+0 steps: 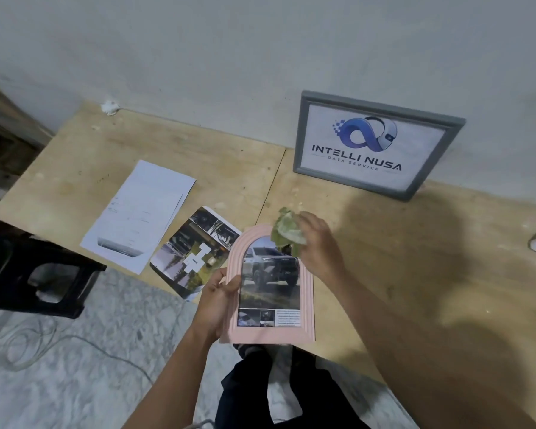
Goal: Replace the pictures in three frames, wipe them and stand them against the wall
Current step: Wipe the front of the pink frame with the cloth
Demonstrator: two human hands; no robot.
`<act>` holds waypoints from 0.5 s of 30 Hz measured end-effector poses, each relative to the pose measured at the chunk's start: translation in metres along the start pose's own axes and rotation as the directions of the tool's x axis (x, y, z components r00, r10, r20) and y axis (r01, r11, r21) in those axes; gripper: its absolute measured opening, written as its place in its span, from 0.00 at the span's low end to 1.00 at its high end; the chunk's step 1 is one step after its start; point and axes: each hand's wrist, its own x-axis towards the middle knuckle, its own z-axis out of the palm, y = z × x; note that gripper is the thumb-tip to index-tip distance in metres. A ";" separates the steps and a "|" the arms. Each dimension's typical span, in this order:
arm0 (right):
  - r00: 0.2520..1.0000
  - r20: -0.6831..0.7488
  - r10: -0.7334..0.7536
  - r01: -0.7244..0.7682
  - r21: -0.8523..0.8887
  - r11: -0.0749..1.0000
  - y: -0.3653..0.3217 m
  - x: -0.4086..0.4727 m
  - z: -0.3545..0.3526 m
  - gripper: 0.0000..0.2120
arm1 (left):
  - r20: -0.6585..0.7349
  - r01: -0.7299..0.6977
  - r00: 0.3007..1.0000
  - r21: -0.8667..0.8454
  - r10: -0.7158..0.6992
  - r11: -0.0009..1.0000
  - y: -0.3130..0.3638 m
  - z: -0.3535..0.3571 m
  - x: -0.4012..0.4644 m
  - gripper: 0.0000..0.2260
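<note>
At 6 o'clock from the grey frame (378,144), which leans on the wall (229,57), the left hand (217,301) grips the left edge of the pink arched frame (271,286) holding a truck picture. The right hand (316,243) clutches a green cloth (287,230) against the frame's top, at 12 o'clock. Loose white sheets (143,212) and a photo print (195,252) lie on the plywood table (415,243) at 10 o'clock from the pink frame.
</note>
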 end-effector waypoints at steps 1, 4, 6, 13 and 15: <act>0.997 0.024 -0.078 0.079 -0.069 0.994 -0.005 -0.001 0.008 0.37 | -0.002 -0.012 1.000 0.013 0.012 1.000 0.000 0.001 0.001 0.08; 0.972 0.115 -0.207 0.232 -0.278 0.932 -0.003 -0.030 0.029 0.39 | -0.018 -0.038 0.999 0.012 0.038 0.999 -0.004 0.003 -0.001 0.07; 0.964 0.170 -0.205 0.248 -0.286 0.926 0.006 -0.064 0.036 0.38 | -0.034 -0.055 0.998 -0.023 0.054 0.998 -0.008 0.004 -0.003 0.06; 0.891 0.388 -0.236 0.217 0.091 0.972 0.013 -0.129 0.016 0.28 | -0.036 -0.047 0.998 -0.024 0.047 0.999 -0.010 0.004 -0.001 0.07; 0.907 0.398 -0.137 0.092 0.132 0.987 0.011 -0.109 0.004 0.28 | -0.033 -0.053 0.998 -0.020 0.052 0.998 -0.008 0.004 -0.001 0.08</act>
